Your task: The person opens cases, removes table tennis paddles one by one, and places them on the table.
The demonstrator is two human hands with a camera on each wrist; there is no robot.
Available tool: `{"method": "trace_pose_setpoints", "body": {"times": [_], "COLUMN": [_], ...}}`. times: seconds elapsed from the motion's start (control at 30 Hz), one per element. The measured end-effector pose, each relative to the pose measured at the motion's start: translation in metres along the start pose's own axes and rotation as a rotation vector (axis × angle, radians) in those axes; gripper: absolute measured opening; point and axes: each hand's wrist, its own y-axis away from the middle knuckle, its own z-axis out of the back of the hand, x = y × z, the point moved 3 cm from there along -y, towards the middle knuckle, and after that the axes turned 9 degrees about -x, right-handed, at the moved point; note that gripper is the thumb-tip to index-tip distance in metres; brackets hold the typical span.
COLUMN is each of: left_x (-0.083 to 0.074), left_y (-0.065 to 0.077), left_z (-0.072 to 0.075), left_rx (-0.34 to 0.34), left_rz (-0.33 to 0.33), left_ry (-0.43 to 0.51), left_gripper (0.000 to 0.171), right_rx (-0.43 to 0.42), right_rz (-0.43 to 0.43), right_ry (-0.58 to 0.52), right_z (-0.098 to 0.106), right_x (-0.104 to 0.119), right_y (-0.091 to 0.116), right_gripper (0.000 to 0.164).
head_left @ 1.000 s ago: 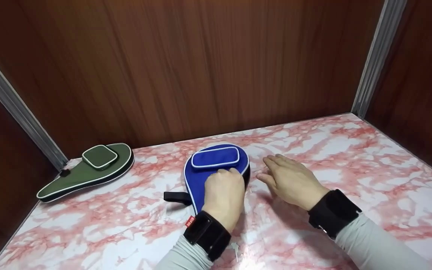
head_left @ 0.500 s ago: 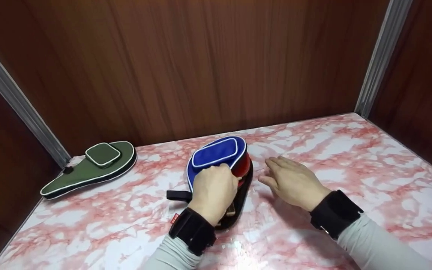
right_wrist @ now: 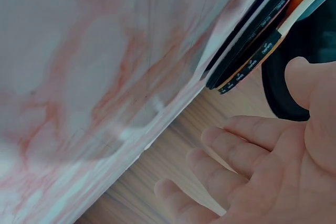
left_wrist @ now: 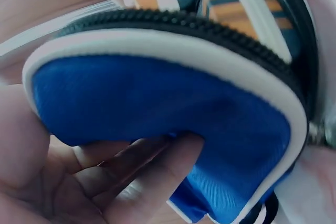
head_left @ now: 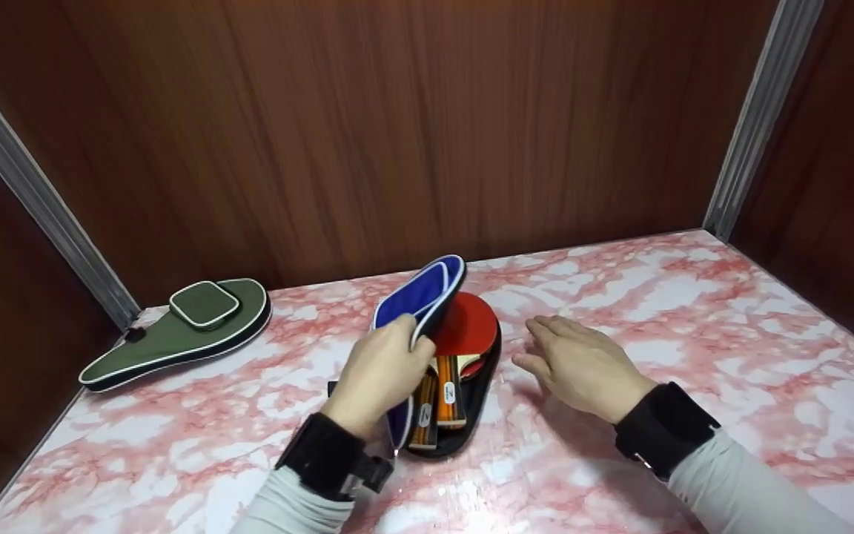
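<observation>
A blue table tennis bat case point(head_left: 411, 295) with white piping lies unzipped in the middle of the table. My left hand point(head_left: 381, 367) grips its lid by the edge and holds it tilted up to the left. Inside the black lower shell show a red table tennis bat point(head_left: 468, 326) and the striped wooden handle point(head_left: 424, 419) of a second bat. In the left wrist view, fingers curl against the blue lid point(left_wrist: 152, 93), beside the zip teeth. My right hand point(head_left: 583, 363) hovers right of the case with relaxed fingers and holds nothing.
A green bat case point(head_left: 190, 337) with a small pocket lies at the table's back left. Brown wood panels point(head_left: 368, 133) and grey metal corner posts point(head_left: 757, 111) enclose the pink-and-white marbled table point(head_left: 753, 341).
My left hand has lifted the blue lid up and to the left, uncovering the red bat and two handles. The right hand has stayed nearly in place.
</observation>
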Motion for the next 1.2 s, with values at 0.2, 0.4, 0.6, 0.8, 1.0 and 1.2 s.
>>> {"method": "trace_pose_setpoints", "body": {"times": [0.2,0.4,0.6,0.8,1.0,1.2], "left_x": [0.009,0.015,0.024,0.027,0.028,0.042], "left_y": [0.003,0.008,0.011,0.013,0.015,0.014], "left_z": [0.013,0.023,0.04,0.054,0.058,0.052], "left_rx": [-0.03,-0.028,-0.05,-0.036,-0.036,-0.054], "left_rz": [0.054,0.076,0.101,0.06,0.052,0.051], "left_ry": [-0.005,0.004,-0.044,-0.205,-0.292,-0.307], "left_gripper": [0.012,0.012,0.018,0.033,0.038,0.04], "right_rx": [-0.003,-0.025,-0.072,-0.097,-0.216,-0.172], "right_rz": [0.005,0.014,0.035,0.01,0.024,0.007], "right_ry": [0.003,-0.009,-0.022,0.092,0.191,0.114], "right_z": [0.001,0.004,0.002,-0.012,-0.024,-0.029], "right_x": [0.007,0.02,0.053,0.087,0.106,0.109], "right_y": [-0.002,0.001,-0.003,-0.01,-0.012,-0.017], "right_gripper": [0.07,0.071,0.074,0.077,0.076,0.072]}}
